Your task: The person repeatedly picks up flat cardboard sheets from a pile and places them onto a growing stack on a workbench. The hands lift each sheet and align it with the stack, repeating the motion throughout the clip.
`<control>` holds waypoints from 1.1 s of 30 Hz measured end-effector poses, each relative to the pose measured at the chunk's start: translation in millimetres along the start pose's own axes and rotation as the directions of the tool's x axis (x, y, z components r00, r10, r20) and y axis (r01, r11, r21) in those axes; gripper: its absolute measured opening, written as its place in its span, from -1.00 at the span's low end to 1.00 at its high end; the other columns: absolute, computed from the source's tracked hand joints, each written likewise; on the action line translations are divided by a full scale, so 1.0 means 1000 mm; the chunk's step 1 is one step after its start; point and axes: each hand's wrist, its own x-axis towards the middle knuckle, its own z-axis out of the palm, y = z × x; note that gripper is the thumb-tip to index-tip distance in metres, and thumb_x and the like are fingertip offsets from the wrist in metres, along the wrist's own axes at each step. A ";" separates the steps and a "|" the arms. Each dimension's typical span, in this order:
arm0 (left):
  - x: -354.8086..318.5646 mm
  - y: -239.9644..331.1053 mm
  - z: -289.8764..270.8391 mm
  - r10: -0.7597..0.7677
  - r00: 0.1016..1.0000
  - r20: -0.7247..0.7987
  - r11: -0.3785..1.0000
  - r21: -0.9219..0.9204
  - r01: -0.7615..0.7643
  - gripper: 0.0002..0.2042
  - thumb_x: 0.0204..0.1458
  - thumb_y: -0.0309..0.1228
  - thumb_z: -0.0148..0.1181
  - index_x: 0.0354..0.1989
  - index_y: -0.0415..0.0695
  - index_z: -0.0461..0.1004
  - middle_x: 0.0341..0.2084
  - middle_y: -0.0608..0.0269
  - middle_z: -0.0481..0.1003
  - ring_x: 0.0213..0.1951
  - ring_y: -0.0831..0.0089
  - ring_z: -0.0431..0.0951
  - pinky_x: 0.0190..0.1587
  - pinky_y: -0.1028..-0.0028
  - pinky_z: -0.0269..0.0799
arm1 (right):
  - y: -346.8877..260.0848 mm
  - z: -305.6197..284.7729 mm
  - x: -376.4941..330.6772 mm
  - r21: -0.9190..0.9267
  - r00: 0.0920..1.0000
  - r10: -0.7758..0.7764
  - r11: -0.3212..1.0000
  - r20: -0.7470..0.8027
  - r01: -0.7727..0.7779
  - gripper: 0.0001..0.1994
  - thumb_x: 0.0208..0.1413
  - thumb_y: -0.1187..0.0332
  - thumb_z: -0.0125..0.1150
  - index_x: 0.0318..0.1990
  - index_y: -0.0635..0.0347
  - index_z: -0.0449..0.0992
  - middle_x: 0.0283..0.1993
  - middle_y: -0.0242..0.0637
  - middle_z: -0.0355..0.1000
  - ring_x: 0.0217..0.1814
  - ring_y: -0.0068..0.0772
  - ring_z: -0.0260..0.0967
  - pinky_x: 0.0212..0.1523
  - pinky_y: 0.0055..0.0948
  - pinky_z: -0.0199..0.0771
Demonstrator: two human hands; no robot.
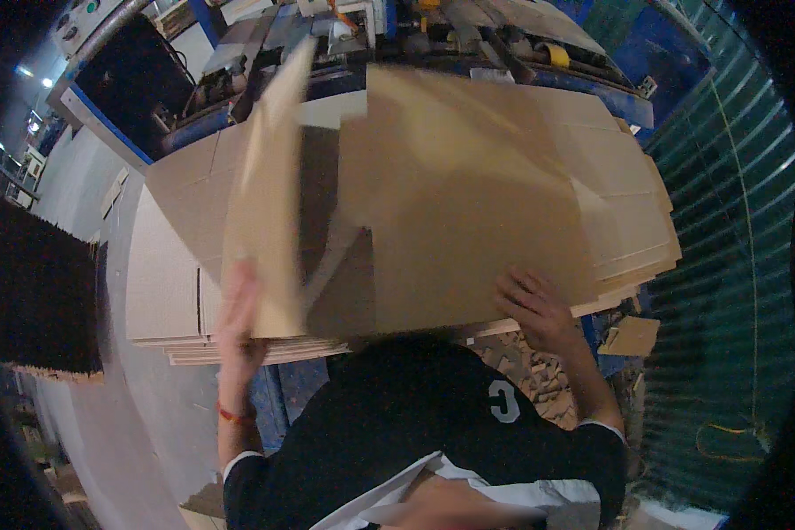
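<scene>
My left hand (238, 320), blurred by motion, grips the lower edge of a brown cardboard sheet (269, 194) that stands tilted up off the stack. My right hand (536, 309) lies flat with fingers spread on the near edge of the top sheet (468, 194) of a tall stack of large cardboard sheets (632, 256). The raised sheet hides part of the stack behind it. A red band circles my left wrist. My black shirt fills the lower middle of the view.
A second, lower stack of cardboard (163, 283) sits to the left. A dark stack (40, 300) stands at the far left. A blue machine (132, 79) runs along the back. A green corrugated wall (733, 221) is on the right. Cardboard scraps (632, 336) lie below the stack.
</scene>
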 end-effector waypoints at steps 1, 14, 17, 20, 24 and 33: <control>0.008 0.004 0.007 0.088 0.980 0.178 0.980 0.160 -0.118 -0.50 -0.12 -0.57 0.00 0.10 -0.05 0.30 0.16 0.06 0.21 0.21 0.17 0.17 0.24 0.22 0.01 | 0.003 0.005 0.005 0.002 1.000 -0.014 1.000 0.010 0.014 -0.63 -0.14 0.54 0.09 -0.08 0.11 0.47 0.10 -0.24 0.33 0.21 -0.20 0.19 0.18 -0.21 0.18; 0.074 -0.012 0.029 0.166 0.907 0.387 0.893 0.330 -0.305 -0.42 -0.11 -0.46 0.02 0.20 0.04 0.17 0.20 0.15 0.14 0.22 0.16 0.12 0.24 0.12 -0.03 | 0.100 0.013 0.057 -0.204 0.946 0.161 0.973 0.281 -0.105 -0.34 -0.08 -0.03 0.11 0.19 0.02 0.20 0.32 -0.23 -0.01 0.37 -0.13 -0.14 0.29 -0.04 -0.14; 0.108 -0.034 0.045 0.183 0.944 0.274 0.928 0.270 -0.258 -0.35 -0.15 -0.45 0.13 0.22 0.03 0.13 0.21 0.15 0.12 0.22 0.14 0.12 0.24 0.13 -0.03 | 0.131 0.012 0.090 -0.217 0.925 0.247 0.958 0.289 -0.188 -0.28 -0.12 -0.06 0.16 0.21 0.01 0.15 0.33 -0.23 -0.05 0.37 -0.13 -0.15 0.31 -0.09 -0.15; 0.153 -0.065 0.070 0.173 0.966 0.191 0.933 0.281 -0.223 -0.29 -0.23 -0.44 0.23 0.22 0.02 0.13 0.19 0.14 0.13 0.21 0.12 0.13 0.23 0.15 -0.01 | 0.154 0.019 0.125 -0.130 0.966 0.213 0.972 0.150 -0.194 -0.29 -0.08 -0.05 0.13 0.23 0.00 0.12 0.33 -0.23 -0.05 0.35 -0.12 -0.13 0.30 -0.17 -0.10; 0.215 -0.099 0.104 0.277 0.948 0.156 0.756 0.574 -0.315 -0.26 -0.28 -0.38 0.29 0.20 -0.03 0.14 0.14 0.08 0.19 0.17 0.11 0.16 0.17 0.20 0.10 | 0.176 0.046 0.174 -0.227 0.870 0.475 0.869 0.130 -0.440 -0.36 0.03 -0.04 0.01 0.24 0.01 0.09 0.35 -0.21 -0.11 0.37 -0.10 -0.16 0.29 -0.18 -0.08; 0.119 -0.117 -0.017 -0.032 0.945 -0.325 0.933 0.329 0.145 -0.34 -0.15 -0.35 0.22 0.14 -0.34 0.12 0.12 -0.21 0.15 0.14 -0.04 0.18 0.17 0.18 0.07 | 0.157 -0.024 0.019 0.062 0.525 0.742 0.600 -0.418 -0.798 -0.35 0.05 0.00 0.04 0.21 0.18 0.11 0.28 0.05 -0.01 0.34 0.00 -0.09 0.28 -0.14 -0.08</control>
